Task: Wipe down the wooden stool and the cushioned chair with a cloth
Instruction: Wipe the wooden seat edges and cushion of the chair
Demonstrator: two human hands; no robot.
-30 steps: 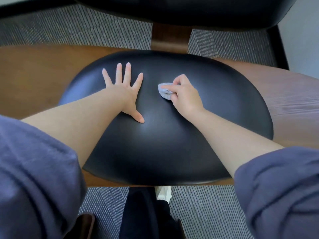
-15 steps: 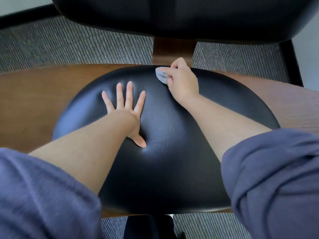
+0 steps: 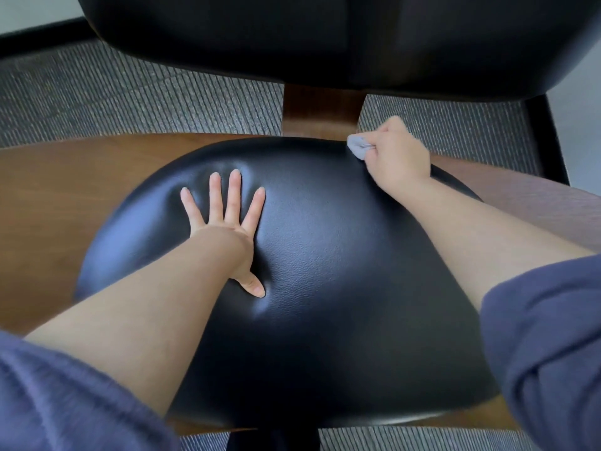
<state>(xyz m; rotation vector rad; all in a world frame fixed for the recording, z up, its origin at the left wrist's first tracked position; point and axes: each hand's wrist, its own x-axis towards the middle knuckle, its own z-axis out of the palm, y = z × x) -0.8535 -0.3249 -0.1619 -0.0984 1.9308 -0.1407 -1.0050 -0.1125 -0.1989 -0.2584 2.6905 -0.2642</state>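
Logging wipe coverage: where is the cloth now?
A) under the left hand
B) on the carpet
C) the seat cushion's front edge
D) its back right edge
D: the right hand grips the cloth at the far right rim of the seat cushion, beside the wooden post.

One wide-angle head view looks forward and steeply down from close above the seat, which fills most of the frame. The left hand and right hand reach away from the lens. The backrest crosses the top edge, with carpet below it.
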